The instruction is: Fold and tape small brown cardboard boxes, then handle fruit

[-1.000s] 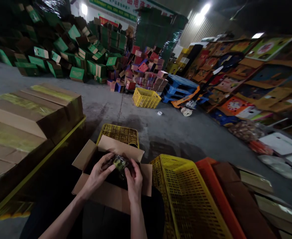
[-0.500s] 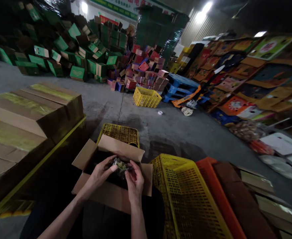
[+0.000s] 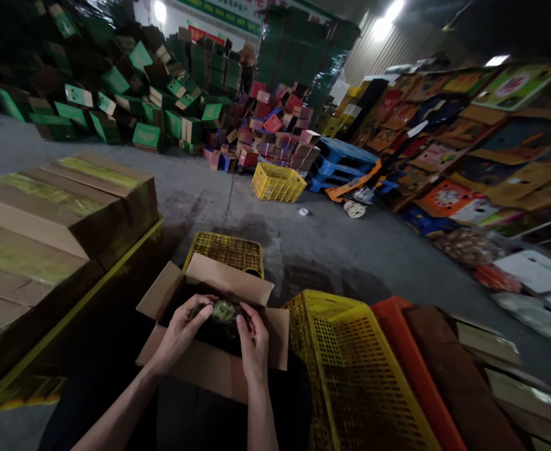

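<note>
An open cardboard box (image 3: 209, 369) sits in front of me with its flaps spread and a dark inside. Over its opening both hands pinch a small dark packet with a yellow-green patch (image 3: 223, 311). My left hand (image 3: 178, 335) grips the packet's left side with fingers curled. On the right side my right hand (image 3: 255, 341) holds it between thumb and fingertips. What lies deeper in the box is too dark to make out.
A yellow slatted crate (image 3: 350, 369) stands right of the box, an orange crate (image 3: 411, 369) beyond it, and another yellow crate (image 3: 225, 250) behind. Taped brown cartons (image 3: 63, 207) are stacked on the left. Piles of green and red boxes fill the far concrete floor.
The packet was turned between my fingers and now sits a little lower, with its yellow-green patch facing up. Both hands have stayed over the box.
</note>
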Tool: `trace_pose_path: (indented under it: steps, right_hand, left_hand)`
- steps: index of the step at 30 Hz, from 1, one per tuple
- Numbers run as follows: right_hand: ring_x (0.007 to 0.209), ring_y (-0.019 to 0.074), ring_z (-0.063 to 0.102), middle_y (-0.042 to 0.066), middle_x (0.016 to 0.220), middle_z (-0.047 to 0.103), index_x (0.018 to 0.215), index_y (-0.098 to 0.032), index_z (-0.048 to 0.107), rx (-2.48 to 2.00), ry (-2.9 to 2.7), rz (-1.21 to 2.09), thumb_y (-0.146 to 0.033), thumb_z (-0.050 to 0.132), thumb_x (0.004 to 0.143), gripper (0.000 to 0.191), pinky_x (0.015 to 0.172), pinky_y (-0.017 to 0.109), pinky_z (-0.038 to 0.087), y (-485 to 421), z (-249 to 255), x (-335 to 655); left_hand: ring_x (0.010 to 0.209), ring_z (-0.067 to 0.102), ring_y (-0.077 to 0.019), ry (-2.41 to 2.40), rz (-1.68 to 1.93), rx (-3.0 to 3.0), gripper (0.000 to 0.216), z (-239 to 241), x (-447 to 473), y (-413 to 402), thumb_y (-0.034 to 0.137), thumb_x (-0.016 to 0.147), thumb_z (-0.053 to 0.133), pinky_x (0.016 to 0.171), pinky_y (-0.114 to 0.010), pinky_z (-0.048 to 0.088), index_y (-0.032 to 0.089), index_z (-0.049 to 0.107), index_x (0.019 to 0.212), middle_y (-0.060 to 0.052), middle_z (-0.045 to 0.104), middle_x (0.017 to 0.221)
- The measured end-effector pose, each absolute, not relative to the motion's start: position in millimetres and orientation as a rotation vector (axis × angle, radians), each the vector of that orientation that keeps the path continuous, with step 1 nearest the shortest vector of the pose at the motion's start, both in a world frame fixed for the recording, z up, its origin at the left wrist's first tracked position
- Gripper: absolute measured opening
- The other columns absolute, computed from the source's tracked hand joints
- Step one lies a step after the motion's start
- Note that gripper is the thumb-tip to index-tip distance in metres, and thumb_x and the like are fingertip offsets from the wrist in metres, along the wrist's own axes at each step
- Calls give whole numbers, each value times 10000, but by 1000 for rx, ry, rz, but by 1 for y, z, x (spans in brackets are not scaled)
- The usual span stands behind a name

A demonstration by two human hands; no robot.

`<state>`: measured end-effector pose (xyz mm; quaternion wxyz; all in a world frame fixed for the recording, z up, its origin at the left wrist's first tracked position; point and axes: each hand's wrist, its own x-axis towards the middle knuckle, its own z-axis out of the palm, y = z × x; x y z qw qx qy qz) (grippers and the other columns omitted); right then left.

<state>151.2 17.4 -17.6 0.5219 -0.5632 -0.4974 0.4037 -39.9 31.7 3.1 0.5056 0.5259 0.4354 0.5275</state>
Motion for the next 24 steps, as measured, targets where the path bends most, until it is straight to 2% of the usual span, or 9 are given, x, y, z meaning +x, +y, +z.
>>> trace_pose_path:
  steps: [5, 9, 12, 15, 19, 22, 24]
  right_hand:
    - [1040, 268, 702, 94, 1127, 754, 1105, -220, 762, -1336, -1108, 963, -503, 665, 887, 371, 889, 380, 585, 18, -24, 151]
    - [1002, 273, 711, 99, 1096, 759, 1063, -216, 776, -1280, -996, 989, -504, 694, 861, 362, 841, 394, 614, 17, -25, 147]
    - [1004, 270, 710, 98, 1095, 758, 1048, -212, 781, -1264, -962, 1000, -496, 714, 848, 354, 853, 397, 616, 15, -24, 146]
    - [1004, 269, 711, 101, 1096, 757, 1041, -204, 782, -1251, -945, 982, -502, 717, 843, 363, 876, 407, 612, 13, -24, 146]
    - [1001, 272, 710, 104, 1083, 758, 1040, -206, 782, -1267, -983, 917, -515, 693, 858, 370, 890, 413, 604, 10, -22, 147]
    - [998, 262, 708, 101, 1074, 758, 1045, -207, 775, -1271, -1040, 887, -505, 650, 895, 356, 904, 404, 590, 9, -21, 147]
    - [1009, 261, 702, 101, 1074, 755, 1044, -210, 767, -1262, -1070, 869, -499, 634, 906, 347, 910, 404, 582, 8, -20, 147]
  left_hand:
    - [1158, 602, -253, 1075, 1309, 1224, 272, 1, -40, 29, 462, 957, 568, 978, -340, 474, 207, 659, 979, -75, 671, 1215]
    - [1105, 611, -247, 1090, 1343, 1075, 311, -6, -38, 30, 496, 952, 565, 911, -342, 528, 198, 646, 986, -76, 657, 1188]
    - [1131, 609, -254, 1086, 1359, 1055, 321, -8, -38, 32, 498, 949, 570, 939, -356, 526, 193, 650, 1009, -84, 645, 1237]
    - [1230, 580, -276, 1094, 1351, 1126, 355, -5, -37, 32, 496, 955, 559, 1015, -381, 493, 206, 653, 1137, -95, 596, 1370]
    - [1350, 512, -307, 1086, 1280, 1194, 531, -5, -33, 33, 519, 950, 546, 1102, -436, 440, 218, 546, 1388, -108, 572, 1435]
    - [1334, 534, -328, 1115, 1236, 1170, 643, -9, -30, 35, 520, 888, 644, 1053, -437, 489, 217, 505, 1438, -117, 572, 1444]
    - [1292, 571, -325, 1093, 1214, 1138, 642, -11, -30, 36, 510, 868, 676, 1006, -423, 525, 220, 522, 1420, -112, 581, 1434]
